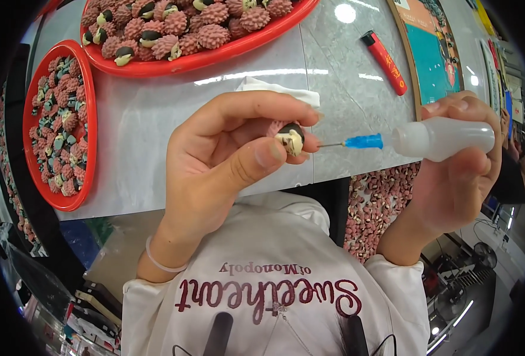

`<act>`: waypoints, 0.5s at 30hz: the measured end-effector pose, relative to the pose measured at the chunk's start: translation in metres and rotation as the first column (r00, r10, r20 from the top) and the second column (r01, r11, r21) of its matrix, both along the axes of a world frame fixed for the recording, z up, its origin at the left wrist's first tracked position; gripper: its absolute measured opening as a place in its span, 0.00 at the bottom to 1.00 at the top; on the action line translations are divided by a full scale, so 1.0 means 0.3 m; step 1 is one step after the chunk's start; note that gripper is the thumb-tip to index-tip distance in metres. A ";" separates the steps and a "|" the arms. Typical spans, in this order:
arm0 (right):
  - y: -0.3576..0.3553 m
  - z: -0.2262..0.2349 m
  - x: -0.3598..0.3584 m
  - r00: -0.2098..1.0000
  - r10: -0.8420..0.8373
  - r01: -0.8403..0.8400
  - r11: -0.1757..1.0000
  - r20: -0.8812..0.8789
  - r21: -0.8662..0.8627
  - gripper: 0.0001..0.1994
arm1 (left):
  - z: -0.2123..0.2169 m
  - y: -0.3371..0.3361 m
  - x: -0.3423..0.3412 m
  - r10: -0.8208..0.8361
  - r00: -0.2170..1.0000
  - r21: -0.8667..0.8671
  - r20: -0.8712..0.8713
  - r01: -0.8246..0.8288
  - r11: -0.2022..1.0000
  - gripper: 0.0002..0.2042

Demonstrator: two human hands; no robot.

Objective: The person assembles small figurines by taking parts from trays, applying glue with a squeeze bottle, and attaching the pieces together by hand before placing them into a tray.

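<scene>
So the left hand (200, 178) has a small pink figurine (290, 139) pinched between thumb and fingers, out over the near side of the table (262, 178). My guess: it's light and fairly stiff, maybe rubbery, and the bumpy pink back should grip better than the smooth dark-and-cream front. I'd hold it by the sides, face clear, and go easy on the small details.

The right hand (458, 184) is wrapped around a cloudy squeeze bottle (446, 139) with a blue needle tip (364, 141) pointing left. Bottle looks soft and light, so hold it round the body; the thin needle probably bends easily.

Can't tell if the needle touches the figurine or just a fingertip. Fingers cover most of the pink back, and the bottle's liquid level is hard to read.
</scene>
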State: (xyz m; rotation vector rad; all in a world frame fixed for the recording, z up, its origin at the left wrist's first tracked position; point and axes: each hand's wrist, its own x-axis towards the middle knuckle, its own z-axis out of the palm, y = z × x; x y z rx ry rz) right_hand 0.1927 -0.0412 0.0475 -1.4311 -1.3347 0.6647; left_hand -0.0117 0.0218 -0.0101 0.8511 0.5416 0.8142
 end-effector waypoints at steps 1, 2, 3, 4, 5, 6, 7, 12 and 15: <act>0.002 -0.003 -0.002 1.000 -0.013 0.013 1.000 0.007 0.014 0.27 | -0.007 -0.002 0.003 0.018 0.999 0.010 0.045 -0.019 1.000 0.19; 0.002 -0.004 -0.004 1.000 -0.025 0.025 0.999 0.013 0.028 0.27 | -0.012 -0.004 0.005 0.036 0.995 0.019 0.090 -0.038 0.999 0.20; 0.002 -0.004 -0.003 1.000 -0.025 0.025 0.999 0.014 0.025 0.27 | -0.013 -0.004 0.003 0.036 0.995 0.016 0.091 -0.038 0.999 0.20; -0.001 -0.004 0.000 1.000 -0.013 0.012 1.000 0.011 0.018 0.27 | -0.014 -0.002 0.000 0.022 0.997 0.020 0.070 -0.023 1.000 0.20; -0.002 -0.004 0.002 1.000 0.000 -0.001 1.000 0.007 0.011 0.27 | -0.014 0.000 -0.003 0.008 0.999 0.023 0.049 -0.009 1.000 0.20; -0.001 -0.004 -0.002 1.000 -0.001 0.001 1.000 0.007 0.009 0.27 | -0.013 0.001 -0.003 0.006 0.999 0.021 0.049 -0.007 1.000 0.20; 0.004 -0.004 -0.009 1.000 0.001 -0.001 1.000 0.018 0.011 0.26 | -0.011 0.002 -0.003 -0.007 0.999 0.001 0.049 0.007 1.000 0.19; 0.004 0.017 -0.025 0.950 0.143 -0.176 0.980 0.278 0.098 0.24 | -0.006 0.002 -0.007 -0.029 0.999 -0.044 0.018 0.030 0.999 0.19; -0.004 0.065 -0.041 0.781 0.075 -0.267 0.938 0.620 0.222 0.22 | -0.009 0.004 -0.005 -0.026 1.000 -0.007 0.015 0.026 1.000 0.19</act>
